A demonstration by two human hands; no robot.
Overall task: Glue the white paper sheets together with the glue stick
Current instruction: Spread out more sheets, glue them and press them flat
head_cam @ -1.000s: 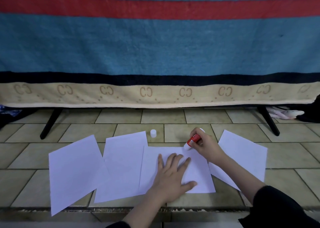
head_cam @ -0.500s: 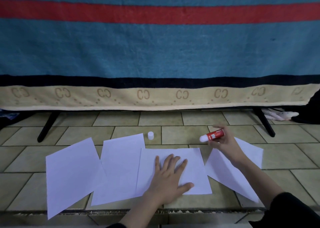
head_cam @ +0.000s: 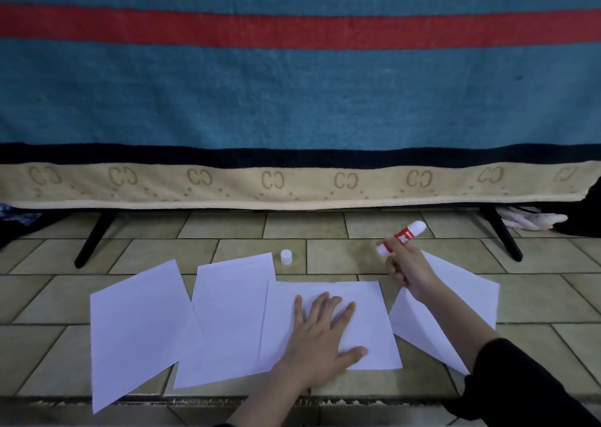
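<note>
The left hand [head_cam: 320,345] lay flat and spread on the middle sheet [head_cam: 367,300], palm down, gripping nothing and simply pinning the paper to the tiled floor [head_cam: 344,257]. The right hand [head_cam: 410,272] was closed around the glue stick [head_cam: 401,237], held up off the floor just past the far right corner of the middle sheet, the red barrel tilted with one white end pointing up and away. The loose white cap [head_cam: 286,257] stood on the tiles beyond the middle sheet's far left corner.

Two more sheets [head_cam: 136,326] lay to the left of the middle sheet, the nearer one tucked partly under its left edge, and another sheet [head_cam: 461,291] lay to its right, apart from it and partly under the right forearm.

Judging by this, the gluing step seemed to be between strokes, stick lifted clear of the paper. Whether glue already lay on the middle sheet could not be seen. The next move would likely call for either bringing the stick back down along an edge, or setting it aside and laying a neighbouring sheet squarely over the glued strip while the left hand kept the middle sheet from sliding.
</note>
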